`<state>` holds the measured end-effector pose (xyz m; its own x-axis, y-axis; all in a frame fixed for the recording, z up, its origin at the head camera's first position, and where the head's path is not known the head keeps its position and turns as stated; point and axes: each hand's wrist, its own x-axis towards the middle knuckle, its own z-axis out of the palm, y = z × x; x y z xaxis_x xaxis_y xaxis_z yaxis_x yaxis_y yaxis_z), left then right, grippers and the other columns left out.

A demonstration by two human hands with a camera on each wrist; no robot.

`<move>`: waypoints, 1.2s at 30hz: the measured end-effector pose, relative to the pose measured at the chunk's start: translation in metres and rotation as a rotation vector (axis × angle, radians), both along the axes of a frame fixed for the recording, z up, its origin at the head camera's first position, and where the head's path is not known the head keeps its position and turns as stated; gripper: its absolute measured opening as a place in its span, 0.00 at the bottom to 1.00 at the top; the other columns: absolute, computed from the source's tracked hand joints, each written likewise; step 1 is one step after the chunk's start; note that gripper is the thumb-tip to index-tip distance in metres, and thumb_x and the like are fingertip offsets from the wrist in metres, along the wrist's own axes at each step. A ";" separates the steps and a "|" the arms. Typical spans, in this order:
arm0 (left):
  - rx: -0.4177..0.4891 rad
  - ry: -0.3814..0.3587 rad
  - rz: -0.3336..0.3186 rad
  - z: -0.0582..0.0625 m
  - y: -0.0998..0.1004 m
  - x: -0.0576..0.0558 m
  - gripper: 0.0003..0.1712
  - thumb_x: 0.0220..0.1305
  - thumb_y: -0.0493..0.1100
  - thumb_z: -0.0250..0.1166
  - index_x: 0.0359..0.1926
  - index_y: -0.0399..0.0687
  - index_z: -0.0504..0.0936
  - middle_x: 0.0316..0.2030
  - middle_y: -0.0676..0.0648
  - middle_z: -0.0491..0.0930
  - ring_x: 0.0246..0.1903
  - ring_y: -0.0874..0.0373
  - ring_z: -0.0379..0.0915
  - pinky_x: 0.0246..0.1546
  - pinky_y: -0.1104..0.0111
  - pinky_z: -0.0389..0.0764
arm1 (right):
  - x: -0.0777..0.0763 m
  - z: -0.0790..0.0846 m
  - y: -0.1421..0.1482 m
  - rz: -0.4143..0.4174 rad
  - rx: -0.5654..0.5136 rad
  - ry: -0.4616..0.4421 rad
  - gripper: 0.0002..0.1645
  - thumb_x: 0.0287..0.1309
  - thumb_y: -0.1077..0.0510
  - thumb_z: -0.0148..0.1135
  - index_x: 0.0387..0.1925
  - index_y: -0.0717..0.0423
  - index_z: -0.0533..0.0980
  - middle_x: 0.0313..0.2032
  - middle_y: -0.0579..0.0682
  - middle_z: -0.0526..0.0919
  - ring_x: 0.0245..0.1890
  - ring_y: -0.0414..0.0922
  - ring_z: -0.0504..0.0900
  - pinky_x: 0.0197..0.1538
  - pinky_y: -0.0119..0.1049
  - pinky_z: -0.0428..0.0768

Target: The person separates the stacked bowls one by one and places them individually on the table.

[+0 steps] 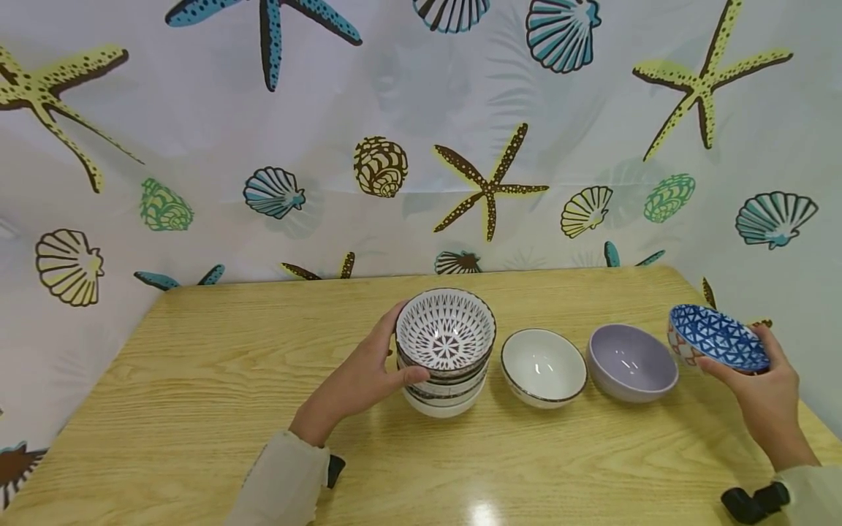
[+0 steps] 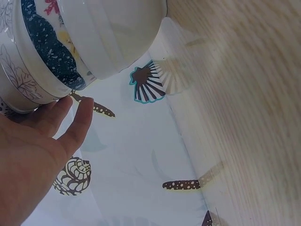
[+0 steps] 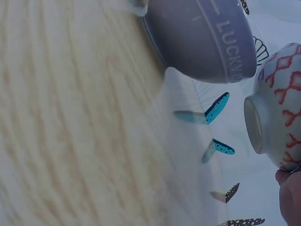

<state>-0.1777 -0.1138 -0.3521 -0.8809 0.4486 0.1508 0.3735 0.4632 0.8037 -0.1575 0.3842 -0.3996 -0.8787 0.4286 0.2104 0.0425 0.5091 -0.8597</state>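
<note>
My left hand [image 1: 358,380] holds the side of a stack of bowls, thumb in front and fingers behind. The top bowl [image 1: 446,332] has a black-and-white pattern inside. In the left wrist view, a bowl with a dark blue band [image 2: 44,47] sits in the stack above a plain white bowl [image 2: 113,35]. My right hand [image 1: 766,394] grips the rim of a bowl with a blue-and-white inside [image 1: 717,336], tilted and raised off the table. Its white outside with red marks shows in the right wrist view, foot ring exposed.
Between the hands, a white bowl with a dark rim [image 1: 542,365] and a lavender bowl [image 1: 631,361] stand in a row on the wooden table [image 1: 197,380]. Behind the table hangs a white cloth [image 1: 316,124] printed with shells and starfish.
</note>
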 end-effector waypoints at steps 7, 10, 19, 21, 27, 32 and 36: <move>0.001 0.016 -0.005 0.000 0.000 -0.001 0.60 0.55 0.60 0.68 0.75 0.48 0.40 0.74 0.43 0.45 0.73 0.44 0.43 0.66 0.43 0.59 | -0.001 -0.006 0.002 -0.023 0.004 -0.050 0.55 0.59 0.53 0.65 0.75 0.43 0.40 0.73 0.61 0.47 0.70 0.53 0.55 0.53 0.09 0.62; -0.003 0.020 -0.002 0.000 0.000 -0.001 0.60 0.55 0.59 0.68 0.75 0.49 0.40 0.74 0.43 0.45 0.73 0.45 0.43 0.66 0.43 0.59 | -0.001 -0.007 0.001 -0.036 -0.001 -0.071 0.55 0.59 0.52 0.64 0.76 0.43 0.39 0.74 0.61 0.45 0.71 0.56 0.52 0.55 0.09 0.60; -0.005 0.014 -0.001 0.000 -0.001 -0.001 0.59 0.55 0.57 0.69 0.75 0.50 0.40 0.74 0.44 0.45 0.73 0.45 0.43 0.66 0.43 0.59 | 0.001 -0.011 0.004 -0.044 0.005 -0.073 0.54 0.58 0.53 0.66 0.75 0.46 0.43 0.70 0.65 0.52 0.67 0.53 0.59 0.48 0.09 0.66; -0.005 0.009 0.001 0.000 -0.001 -0.001 0.59 0.55 0.57 0.69 0.75 0.50 0.40 0.74 0.44 0.45 0.73 0.45 0.43 0.66 0.43 0.58 | 0.001 -0.012 0.005 -0.047 0.003 -0.087 0.55 0.57 0.53 0.66 0.75 0.47 0.41 0.71 0.65 0.50 0.68 0.55 0.57 0.50 0.09 0.65; -0.005 0.012 -0.001 -0.001 -0.002 -0.001 0.59 0.55 0.60 0.68 0.75 0.52 0.40 0.74 0.45 0.45 0.73 0.45 0.42 0.66 0.43 0.58 | 0.001 -0.015 0.012 -0.052 0.033 -0.112 0.58 0.57 0.49 0.66 0.76 0.50 0.38 0.72 0.67 0.47 0.69 0.62 0.54 0.61 0.16 0.61; 0.007 0.026 -0.017 -0.002 -0.001 -0.001 0.59 0.55 0.61 0.68 0.75 0.52 0.40 0.74 0.45 0.45 0.73 0.45 0.42 0.67 0.44 0.57 | 0.000 -0.016 0.013 -0.063 0.035 -0.121 0.59 0.56 0.50 0.67 0.76 0.51 0.37 0.72 0.68 0.47 0.69 0.63 0.53 0.70 0.34 0.60; -0.002 0.033 -0.014 -0.003 -0.002 -0.001 0.59 0.54 0.62 0.67 0.75 0.53 0.40 0.74 0.46 0.45 0.73 0.46 0.42 0.68 0.44 0.55 | 0.000 -0.016 0.012 -0.063 0.020 -0.134 0.61 0.56 0.50 0.67 0.75 0.51 0.35 0.72 0.67 0.44 0.69 0.65 0.51 0.71 0.54 0.55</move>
